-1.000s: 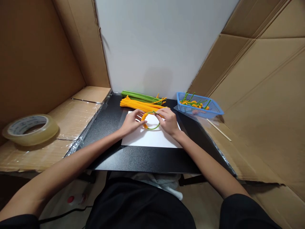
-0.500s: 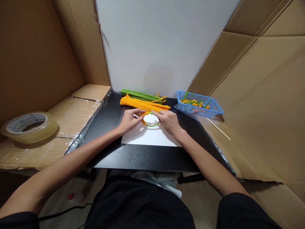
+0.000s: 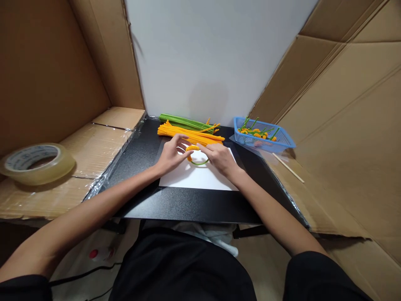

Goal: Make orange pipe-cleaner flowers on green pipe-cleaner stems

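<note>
A green pipe cleaner [image 3: 199, 163] is bent into a loop over the white sheet [image 3: 194, 179]. Orange pipe cleaner [image 3: 192, 148] is coiled round the loop's far left part. Closed on the far right side of that loop is my right hand [image 3: 221, 159], its fingertips pinched by the end of the coil. My left hand [image 3: 171, 154] is at the left of the loop with thumb and fingers spread apart, the thumb close to the coil. Just beyond both hands lie a bundle of orange pipe cleaners [image 3: 188, 134] and a bundle of green ones [image 3: 178, 121].
A blue basket [image 3: 282, 140] with green and orange pipe cleaner pieces stands at the back right. A thin wooden stick [image 3: 288, 168] lies on the cardboard beside it. On the left, a roll of clear tape [image 3: 64, 163] rests on cardboard. Cardboard walls flank the black table [image 3: 188, 205].
My left fingers have lifted and spread away from the orange coil, so more of it shows. My right hand has stayed nearly in place. The view has shifted slightly.
</note>
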Available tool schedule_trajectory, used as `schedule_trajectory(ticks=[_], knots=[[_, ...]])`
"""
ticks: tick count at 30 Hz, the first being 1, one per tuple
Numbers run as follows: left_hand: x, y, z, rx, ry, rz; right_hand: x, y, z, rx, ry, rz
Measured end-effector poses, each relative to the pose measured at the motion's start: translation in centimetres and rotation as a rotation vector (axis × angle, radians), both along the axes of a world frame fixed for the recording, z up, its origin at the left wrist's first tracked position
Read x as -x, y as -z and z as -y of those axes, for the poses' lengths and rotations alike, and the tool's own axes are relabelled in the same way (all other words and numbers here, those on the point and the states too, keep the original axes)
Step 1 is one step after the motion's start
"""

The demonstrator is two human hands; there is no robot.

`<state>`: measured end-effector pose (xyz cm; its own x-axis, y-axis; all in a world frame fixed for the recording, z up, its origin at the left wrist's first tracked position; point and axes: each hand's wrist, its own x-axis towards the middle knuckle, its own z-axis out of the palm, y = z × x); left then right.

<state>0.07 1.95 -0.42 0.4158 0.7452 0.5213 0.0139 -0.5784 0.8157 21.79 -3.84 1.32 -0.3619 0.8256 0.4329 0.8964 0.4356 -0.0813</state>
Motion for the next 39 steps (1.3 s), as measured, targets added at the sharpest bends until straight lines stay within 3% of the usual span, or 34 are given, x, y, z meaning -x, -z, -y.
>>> schedule_trajectory(ticks=[4,10,19,28,31,35,37,39], knots=[[-0.1,-0.2,0.4,-0.016,-0.07,0.063,0.3,0.4,-0.1,-0.016,0.05,-0.154],[-0.3,0.0,1.1,-0.074,-0.069,-0.037,0.9,0.8,0.0,-0.077,0.085,-0.273],[-0.1,0.4,0.4,-0.266,-0.123,-0.083,0.2,0.5,-0.1,-0.142,0.071,0.047],[-0.1,0.0,0.5,-0.263,-0.003,-0.089,-1.2,0.2,-0.2,-0.099,-0.165,0.201],[-0.1,-0.1,0.3,-0.275,0.015,-0.089,-1.3,-0.2,-0.1,-0.1,-0.168,0.22],[0.0,0.0,0.1,-0.259,0.045,-0.127,-1.0,-0.2,-0.1,-0.069,-0.165,0.091],[0.0,0.0,0.1,-0.238,0.053,-0.127,-0.6,-0.1,0.0,-0.059,-0.123,-0.124],[-0.1,0.0,0.2,-0.213,0.035,-0.103,0.0,-0.1,0.0,-0.029,-0.039,-0.477]])
